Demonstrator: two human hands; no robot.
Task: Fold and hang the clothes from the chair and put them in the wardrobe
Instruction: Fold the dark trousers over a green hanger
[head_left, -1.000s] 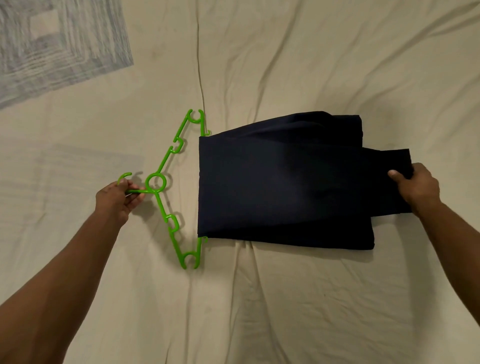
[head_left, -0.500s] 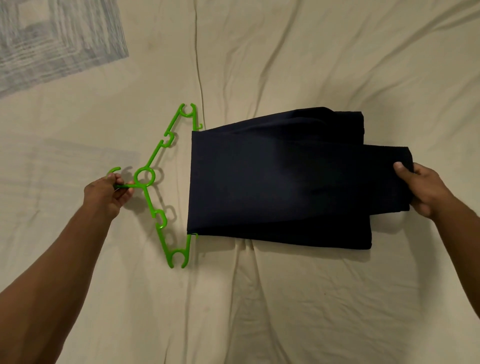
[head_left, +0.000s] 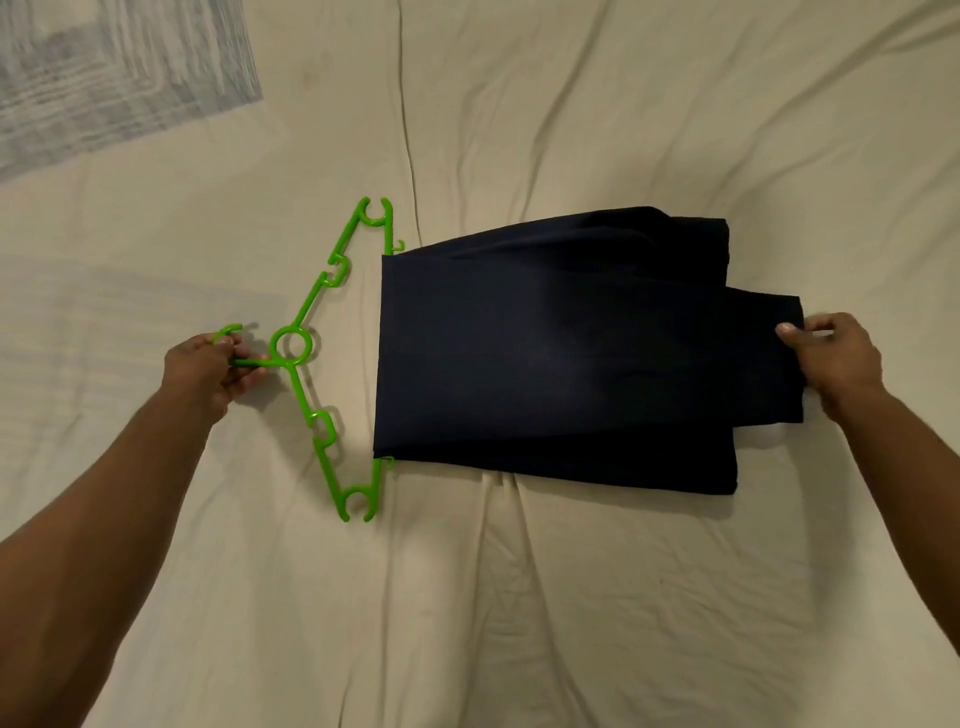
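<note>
While the folded dark navy cloth garment (head_left: 550, 353) lies flat on the cream wrinkled bedsheet (head_left: 597, 597) at centre-right of the frame, both hands are on the job. Left hand (head_left: 208, 371), at centre-left, has fingers & thumb curled round the hook neck of the bright green plastic hanger (head_left: 322, 358), just left of its round ring. Hanger lies flat on the sheet w/ its two shoulder arms slanting toward the upper and lower middle of the frame; its straight bar runs up-down along the garment's left edge and is mostly hidden under the fabric, only the short green ends showing at top and bottom of that edge. So the garment is draped over the bar, folded edge at the left.

Right hand (head_left: 831, 364), at the right side of the frame, pinches the far right end of the garment: thumb on top of the cloth, fingers curled below/behind it. That end is a narrower layer sticking out past the wider folded layers, which stop short of it.

Upper left corner of the frame: a grey-white striped fabric patch (head_left: 114, 78), well apart from hanger & garment. Both forearms are bare, coming in from the lower corners.
</note>
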